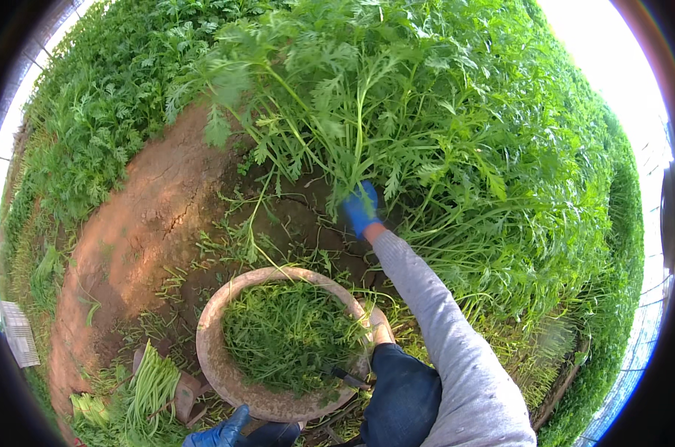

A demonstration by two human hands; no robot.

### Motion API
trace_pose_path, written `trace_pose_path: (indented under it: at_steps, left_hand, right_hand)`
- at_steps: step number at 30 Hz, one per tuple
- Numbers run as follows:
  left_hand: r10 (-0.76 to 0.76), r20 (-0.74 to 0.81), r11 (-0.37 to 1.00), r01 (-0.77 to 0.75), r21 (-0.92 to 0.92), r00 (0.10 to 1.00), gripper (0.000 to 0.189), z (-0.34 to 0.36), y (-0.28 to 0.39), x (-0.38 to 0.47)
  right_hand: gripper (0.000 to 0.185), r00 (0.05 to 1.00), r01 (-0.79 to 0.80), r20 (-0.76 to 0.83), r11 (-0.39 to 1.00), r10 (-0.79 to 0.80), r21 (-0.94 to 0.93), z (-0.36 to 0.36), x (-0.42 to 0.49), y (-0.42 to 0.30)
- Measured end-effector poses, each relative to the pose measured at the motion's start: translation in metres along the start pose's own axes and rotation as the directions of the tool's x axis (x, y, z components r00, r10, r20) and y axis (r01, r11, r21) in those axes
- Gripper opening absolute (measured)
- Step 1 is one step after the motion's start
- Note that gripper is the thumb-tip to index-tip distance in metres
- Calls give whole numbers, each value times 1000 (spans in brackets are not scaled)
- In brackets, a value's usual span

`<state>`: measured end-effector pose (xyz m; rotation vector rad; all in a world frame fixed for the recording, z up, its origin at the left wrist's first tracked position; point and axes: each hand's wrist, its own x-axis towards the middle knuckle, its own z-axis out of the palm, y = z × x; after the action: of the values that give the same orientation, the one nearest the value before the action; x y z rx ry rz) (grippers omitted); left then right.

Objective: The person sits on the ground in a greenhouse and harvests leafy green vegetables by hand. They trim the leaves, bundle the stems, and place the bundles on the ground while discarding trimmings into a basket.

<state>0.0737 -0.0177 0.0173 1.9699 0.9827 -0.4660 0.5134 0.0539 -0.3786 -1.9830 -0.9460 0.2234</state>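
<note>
My right hand [361, 208], in a blue glove, reaches forward to the foot of the standing leafy greens. It is closed around a clump of green stems [359, 128] with deeply cut leaves, which fan out above it; some leaf tips are blurred. My left hand [220, 430], also in a blue glove, is partly cut off at the bottom edge, just below the rim of a round, dirt-stained basin [217, 366]. Whether it holds anything is hidden. Loose leaves and trimmings [293, 335] fill much of the basin. A dark-bladed hand tool [350, 379] lies at the basin's right rim, beside my knee.
Bundled pale green stems [153, 385] rest on a small brown stand [189, 394] left of the basin. Cracked bare soil [147, 223] curves along the left. Dense greens [510, 139] stand ahead and right, above cut stubble [522, 357]. A whitish crate [20, 334] sits far left.
</note>
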Motion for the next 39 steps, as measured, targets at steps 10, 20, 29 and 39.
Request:
trace_pose_path:
  at_steps: [10, 20, 29, 39]
  left_hand:
    - [16, -34, 1000, -15, 21, 999, 62, -1, 4, -3]
    - [20, -11, 1000, -20, 2, 1000, 61, 0, 1, -6]
    - [-6, 14, 999, 6, -45, 1000, 60, 1, 4, -2]
    - [-100, 144, 990, 112, -84, 985, 57, -1, -11, 14]
  right_hand:
    - [20, 834, -534, 401, 740, 380, 410, -78, -20, -91]
    - [25, 765, -588, 644, 403, -3, 701, -145, -14, -125]
    - [32, 817, -550, 157, 669, 554, 500, -61, 33, -44]
    - [17, 942, -324, 122, 943, 314, 76, -21, 71, -24]
